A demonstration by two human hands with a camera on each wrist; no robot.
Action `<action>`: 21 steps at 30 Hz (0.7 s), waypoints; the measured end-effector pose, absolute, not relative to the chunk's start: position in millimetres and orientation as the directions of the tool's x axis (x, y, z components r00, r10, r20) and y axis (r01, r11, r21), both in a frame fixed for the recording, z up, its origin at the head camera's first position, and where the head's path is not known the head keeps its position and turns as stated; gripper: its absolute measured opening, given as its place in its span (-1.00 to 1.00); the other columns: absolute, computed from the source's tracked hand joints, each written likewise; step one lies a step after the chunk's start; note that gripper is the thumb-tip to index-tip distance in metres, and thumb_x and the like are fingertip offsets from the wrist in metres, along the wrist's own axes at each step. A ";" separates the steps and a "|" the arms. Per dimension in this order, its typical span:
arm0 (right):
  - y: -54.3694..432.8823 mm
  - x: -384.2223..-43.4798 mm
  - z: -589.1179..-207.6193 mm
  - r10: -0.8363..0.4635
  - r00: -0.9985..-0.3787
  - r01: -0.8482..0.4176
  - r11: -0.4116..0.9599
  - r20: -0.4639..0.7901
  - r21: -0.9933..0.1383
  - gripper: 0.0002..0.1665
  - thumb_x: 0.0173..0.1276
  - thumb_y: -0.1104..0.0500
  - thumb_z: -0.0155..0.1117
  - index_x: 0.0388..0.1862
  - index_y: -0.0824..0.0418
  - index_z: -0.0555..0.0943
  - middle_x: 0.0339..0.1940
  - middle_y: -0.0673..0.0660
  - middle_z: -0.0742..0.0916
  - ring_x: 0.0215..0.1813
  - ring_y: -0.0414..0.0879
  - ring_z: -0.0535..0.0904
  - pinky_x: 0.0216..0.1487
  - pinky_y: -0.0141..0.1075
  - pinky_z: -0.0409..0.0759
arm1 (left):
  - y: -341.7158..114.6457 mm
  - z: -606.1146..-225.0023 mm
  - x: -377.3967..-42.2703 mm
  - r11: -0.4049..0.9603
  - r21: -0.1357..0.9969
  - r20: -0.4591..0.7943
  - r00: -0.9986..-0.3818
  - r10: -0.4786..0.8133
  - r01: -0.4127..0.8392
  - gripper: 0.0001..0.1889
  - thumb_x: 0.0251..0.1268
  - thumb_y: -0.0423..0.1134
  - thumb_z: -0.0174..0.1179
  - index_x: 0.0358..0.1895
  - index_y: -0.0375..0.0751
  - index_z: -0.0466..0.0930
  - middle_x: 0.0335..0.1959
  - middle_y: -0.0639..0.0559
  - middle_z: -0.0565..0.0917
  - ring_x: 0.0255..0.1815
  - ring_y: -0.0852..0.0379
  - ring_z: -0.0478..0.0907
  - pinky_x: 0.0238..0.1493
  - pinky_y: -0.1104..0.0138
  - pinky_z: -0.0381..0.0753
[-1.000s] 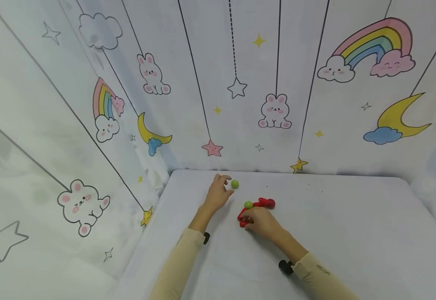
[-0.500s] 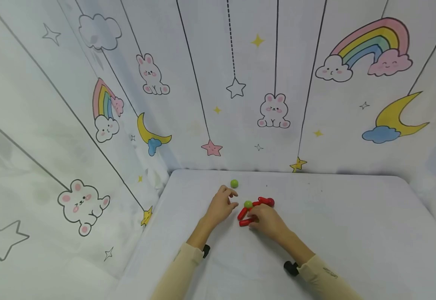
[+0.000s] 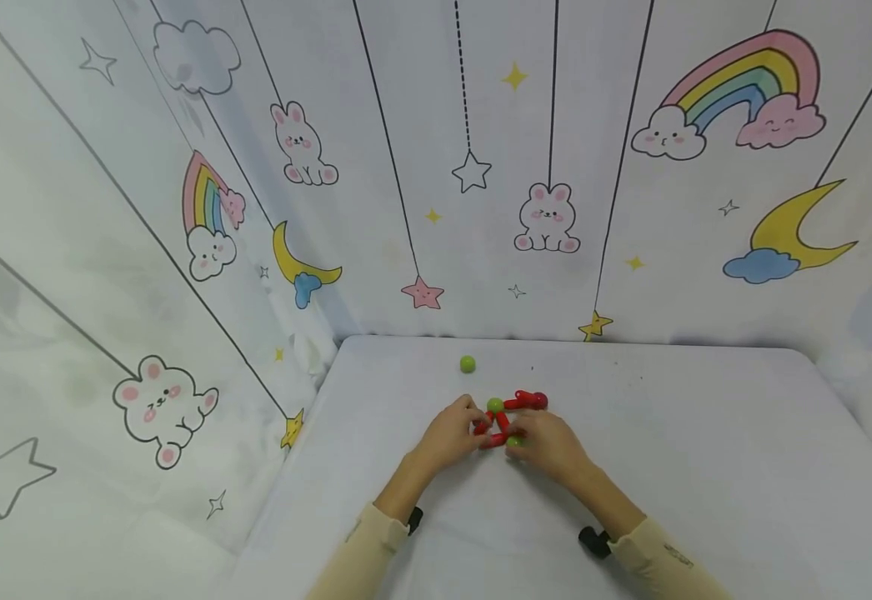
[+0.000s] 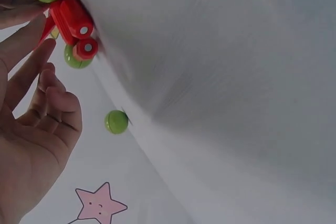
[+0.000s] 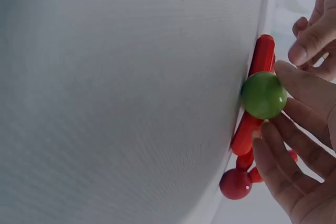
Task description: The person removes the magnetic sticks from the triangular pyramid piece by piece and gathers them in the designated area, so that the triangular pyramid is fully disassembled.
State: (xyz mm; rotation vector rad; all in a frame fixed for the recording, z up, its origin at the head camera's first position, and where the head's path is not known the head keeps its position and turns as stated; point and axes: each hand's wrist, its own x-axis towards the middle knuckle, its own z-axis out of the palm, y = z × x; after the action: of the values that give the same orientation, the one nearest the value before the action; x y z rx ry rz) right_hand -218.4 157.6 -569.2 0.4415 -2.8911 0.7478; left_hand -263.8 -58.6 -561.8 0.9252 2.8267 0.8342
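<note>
My right hand (image 3: 552, 446) pinches a green ball (image 5: 264, 95) between thumb and fingertips, where red rods (image 5: 245, 135) meet it. My left hand (image 3: 451, 433) is beside the left end of the red rods (image 3: 493, 440), its fingertips near or touching one; contact is unclear. In the left wrist view its thumb and forefinger reach out while the other fingers curl loosely. Pale round tips show on two rod ends. A second green ball (image 3: 495, 405) sits at a corner where rods join, and a red ball (image 3: 539, 402) is at the far right of the rods.
A third green ball (image 3: 468, 363) lies apart on the white table (image 3: 669, 450), near its back edge. Behind and to the left hang white cloths (image 3: 376, 167) printed with rabbits, stars and rainbows.
My left hand has come back from near the lone green ball toward the rods. The right hand has shifted slightly right, and the green ball in its fingers has come into view.
</note>
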 end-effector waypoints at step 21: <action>160.5 -212.3 -564.0 -0.218 -0.959 -0.280 0.824 0.181 -0.492 -0.75 0.04 0.13 0.75 -0.33 0.07 0.81 -0.40 -0.16 0.69 -0.35 -0.28 0.55 -0.24 -0.31 0.64 | -51.6 -569.5 -247.2 0.786 0.349 0.090 -0.853 0.515 0.511 -0.83 0.15 -0.09 0.59 -0.28 -0.04 0.84 -0.36 0.21 0.54 -0.40 0.32 0.45 -0.32 0.44 0.52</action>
State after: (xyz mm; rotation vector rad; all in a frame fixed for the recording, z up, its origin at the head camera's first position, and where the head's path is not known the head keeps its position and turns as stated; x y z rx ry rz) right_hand -212.3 160.5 -564.0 0.3965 -2.8885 0.8059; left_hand -247.2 -51.6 -569.5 0.8497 2.9590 0.5735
